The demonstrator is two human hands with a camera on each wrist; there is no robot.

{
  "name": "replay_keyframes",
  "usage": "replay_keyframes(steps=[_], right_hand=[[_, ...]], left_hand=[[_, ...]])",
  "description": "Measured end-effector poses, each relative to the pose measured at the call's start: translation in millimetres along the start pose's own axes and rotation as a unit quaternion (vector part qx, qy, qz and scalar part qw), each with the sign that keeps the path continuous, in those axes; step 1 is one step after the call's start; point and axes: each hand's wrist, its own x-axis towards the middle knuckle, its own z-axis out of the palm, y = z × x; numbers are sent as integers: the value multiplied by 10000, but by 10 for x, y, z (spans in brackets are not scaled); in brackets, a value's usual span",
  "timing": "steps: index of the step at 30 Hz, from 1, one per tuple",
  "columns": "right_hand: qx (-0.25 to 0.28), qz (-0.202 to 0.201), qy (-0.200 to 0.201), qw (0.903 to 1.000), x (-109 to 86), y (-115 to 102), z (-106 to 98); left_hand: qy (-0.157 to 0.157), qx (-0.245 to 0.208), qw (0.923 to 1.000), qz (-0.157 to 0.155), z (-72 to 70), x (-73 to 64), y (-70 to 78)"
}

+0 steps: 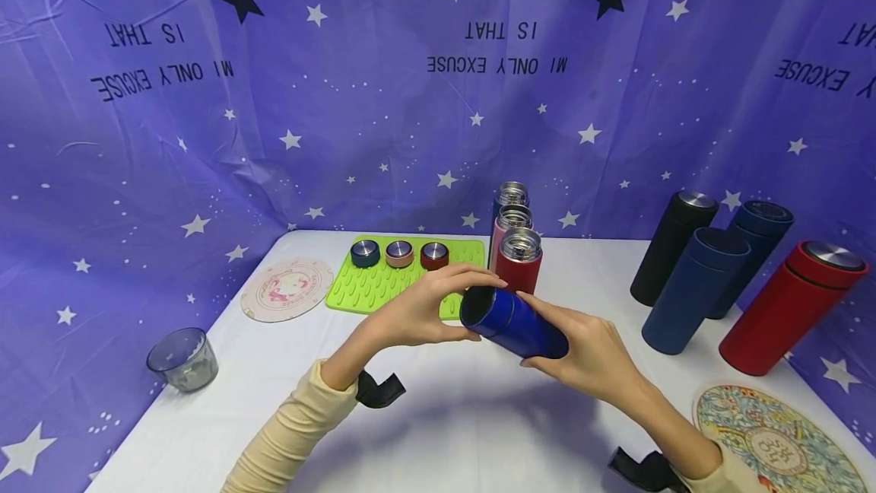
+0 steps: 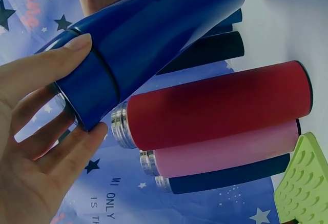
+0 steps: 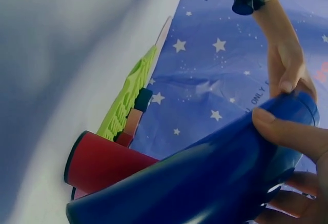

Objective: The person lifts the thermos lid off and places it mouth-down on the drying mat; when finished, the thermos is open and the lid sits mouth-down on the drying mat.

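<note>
- Nearest, the glossy blue bottle hangs tilted above the desk, cap end toward the left; the cap looks seated, so its contents I can't tell.
- The right hand has its fingers clamped round the body; the left hand has fingers and thumb clamped on the cap end.
- That smooth side could slip from a light grip, I'd say, and a sudden tug on the cap might spill whatever is inside (if anything is).
- A glass cup sits near the left edge; a stray sleeve could knock it off. I notice no drink in it.
- At right stand four capped bottles, insides hidden: red bottle, matte blue bottle, black bottle, dark blue bottle.
- Just beyond the hands, uncapped, stand the red flask, pink flask and navy flask. A dropped bottle could topple them, spilling any contents.
- Also beyond, a teal cap, pink cap and red cap rest on a green mat.
</note>
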Motion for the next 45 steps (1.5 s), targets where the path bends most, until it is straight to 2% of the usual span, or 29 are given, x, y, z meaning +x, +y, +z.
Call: replay_keyframes(steps=[5,11,15,22,26,33,38,42,45], right_hand=[[658,122,-332,9972,68,27,-30],[1673,149,-725,9831,199,52,-101],[1899,57,-784,9787,275,31,-109],[1714,-337,-592,9828,307,-28,-65],[1531,-570,-372,9859,313,-36,-58],[929,-797,247,9922,303,-84,-29],[725,-832,467,9928,287,-139,-8],[553,-846,605,9930,287,-171,5],[216,-901,666,9935,283,-180,10]], left_hand=[[241,-117,9996,31,-33,-61,12],[498,-326,9982,-88,-103,-144,43],[634,-265,9976,-109,-159,-184,36],[752,-120,9971,-13,-210,-228,38],[873,-74,9961,-136,-192,-218,54],[1200,-263,9904,-631,-170,-189,102],[1327,-249,9858,-1002,-181,-201,162],[1541,-219,9779,-1395,-174,-200,215],[1665,-182,9702,-1748,-151,-200,235]])
